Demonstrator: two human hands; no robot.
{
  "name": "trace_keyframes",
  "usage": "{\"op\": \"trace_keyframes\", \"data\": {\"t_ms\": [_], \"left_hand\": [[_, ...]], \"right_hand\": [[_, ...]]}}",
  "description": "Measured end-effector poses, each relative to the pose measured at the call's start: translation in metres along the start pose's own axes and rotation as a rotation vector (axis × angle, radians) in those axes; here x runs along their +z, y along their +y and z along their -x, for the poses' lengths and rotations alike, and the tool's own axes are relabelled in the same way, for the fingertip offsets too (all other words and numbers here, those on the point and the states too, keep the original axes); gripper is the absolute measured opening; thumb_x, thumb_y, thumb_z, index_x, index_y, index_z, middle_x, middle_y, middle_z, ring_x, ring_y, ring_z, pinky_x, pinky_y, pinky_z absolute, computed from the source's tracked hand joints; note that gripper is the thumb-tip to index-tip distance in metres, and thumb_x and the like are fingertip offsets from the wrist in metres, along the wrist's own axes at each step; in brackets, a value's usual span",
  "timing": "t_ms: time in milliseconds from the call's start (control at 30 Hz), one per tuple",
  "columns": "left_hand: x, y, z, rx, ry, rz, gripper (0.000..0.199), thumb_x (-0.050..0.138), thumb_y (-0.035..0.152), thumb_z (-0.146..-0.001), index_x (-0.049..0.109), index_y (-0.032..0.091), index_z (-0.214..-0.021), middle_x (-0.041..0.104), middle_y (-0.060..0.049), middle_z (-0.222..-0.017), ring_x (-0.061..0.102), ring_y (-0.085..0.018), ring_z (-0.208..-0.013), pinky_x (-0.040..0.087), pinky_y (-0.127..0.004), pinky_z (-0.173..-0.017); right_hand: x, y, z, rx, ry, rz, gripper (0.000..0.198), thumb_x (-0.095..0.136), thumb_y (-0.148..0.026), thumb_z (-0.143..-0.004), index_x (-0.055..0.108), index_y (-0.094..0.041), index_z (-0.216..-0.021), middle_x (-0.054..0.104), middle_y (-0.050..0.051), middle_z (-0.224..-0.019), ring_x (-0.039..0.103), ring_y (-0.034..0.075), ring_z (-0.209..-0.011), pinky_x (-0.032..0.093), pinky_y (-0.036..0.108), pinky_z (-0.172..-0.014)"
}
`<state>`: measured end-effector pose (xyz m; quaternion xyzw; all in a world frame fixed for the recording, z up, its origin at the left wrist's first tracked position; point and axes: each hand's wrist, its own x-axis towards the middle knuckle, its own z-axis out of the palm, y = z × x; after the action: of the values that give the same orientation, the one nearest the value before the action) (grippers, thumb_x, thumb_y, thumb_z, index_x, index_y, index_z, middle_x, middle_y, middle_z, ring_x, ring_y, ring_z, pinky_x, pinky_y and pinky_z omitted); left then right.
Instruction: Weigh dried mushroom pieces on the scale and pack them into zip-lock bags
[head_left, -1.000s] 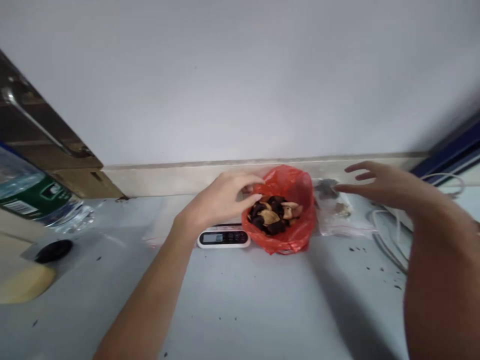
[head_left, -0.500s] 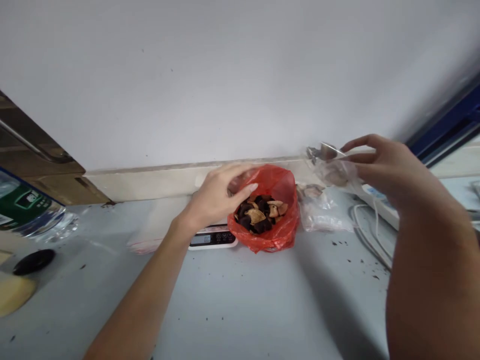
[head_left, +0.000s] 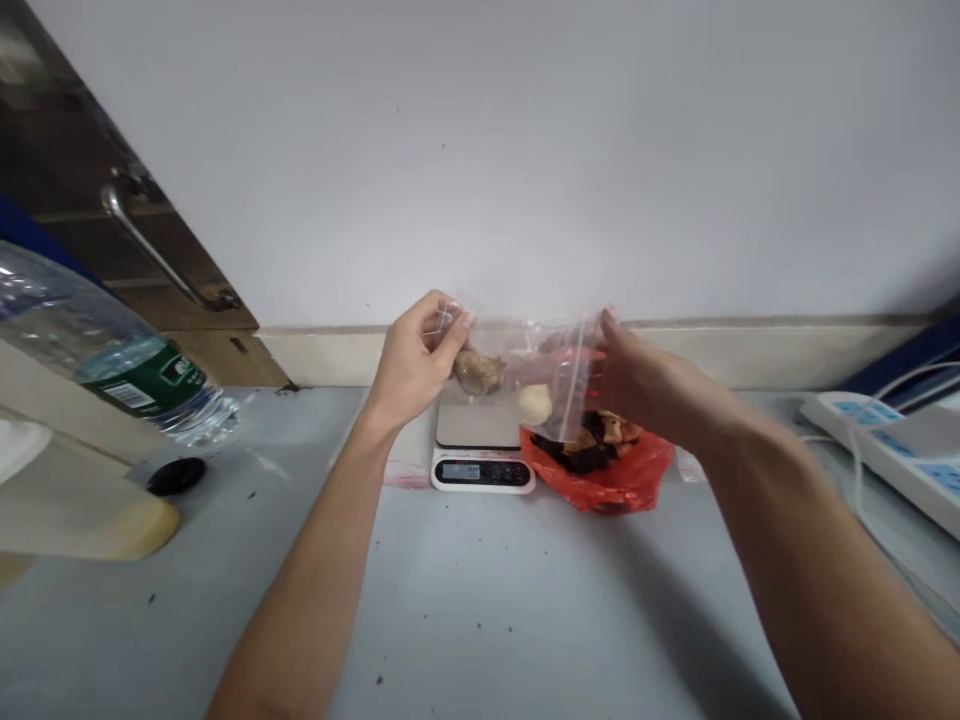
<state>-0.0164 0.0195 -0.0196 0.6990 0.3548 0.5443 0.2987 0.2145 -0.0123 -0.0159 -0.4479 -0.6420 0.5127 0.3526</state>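
Observation:
A clear zip bag [head_left: 541, 345] is stretched between my two hands, above a small digital scale [head_left: 480, 472]. Inside it are a brownish dried piece [head_left: 480, 371] and a pale round piece [head_left: 535, 404]. My left hand [head_left: 420, 355] pinches the bag's left end between thumb and fingers. At the other end, my right hand [head_left: 637, 375] grips the bag near its zip strip, its fingers partly hidden behind the plastic. Below and right of the bag, a red plastic bag [head_left: 611, 485] holds dark and tan dried slices [head_left: 585, 450]. The scale's display appears to read 0.0.
A water bottle [head_left: 135, 370] leans in from the left, near a black oval object [head_left: 176, 476] and a pale container [head_left: 90, 510]. A white power strip [head_left: 885, 450] with cables lies at the right. The wall [head_left: 525, 180] rises behind the counter.
My right hand has brought the clear bag leftward from the far right to over the scale. My left hand has left the red bag and taken hold of the clear bag's other end.

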Motion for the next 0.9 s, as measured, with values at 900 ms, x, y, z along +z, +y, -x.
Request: {"op": "trace_keyframes", "data": {"t_ms": [900], "left_hand": [[-0.011, 0.006, 0.018, -0.315, -0.653, -0.056, 0.011, 0.072, 0.021, -0.088, 0.075, 0.015, -0.08, 0.074, -0.002, -0.079, 0.065, -0.014, -0.076, 0.05, -0.025, -0.071]], "right_hand": [[0.042, 0.004, -0.01, 0.191, -0.024, 0.05, 0.059, 0.09, -0.07, -0.052, 0.059, -0.021, -0.06, 0.041, -0.006, -0.046, 0.031, 0.007, -0.042, 0.02, 0.023, -0.04]]}}
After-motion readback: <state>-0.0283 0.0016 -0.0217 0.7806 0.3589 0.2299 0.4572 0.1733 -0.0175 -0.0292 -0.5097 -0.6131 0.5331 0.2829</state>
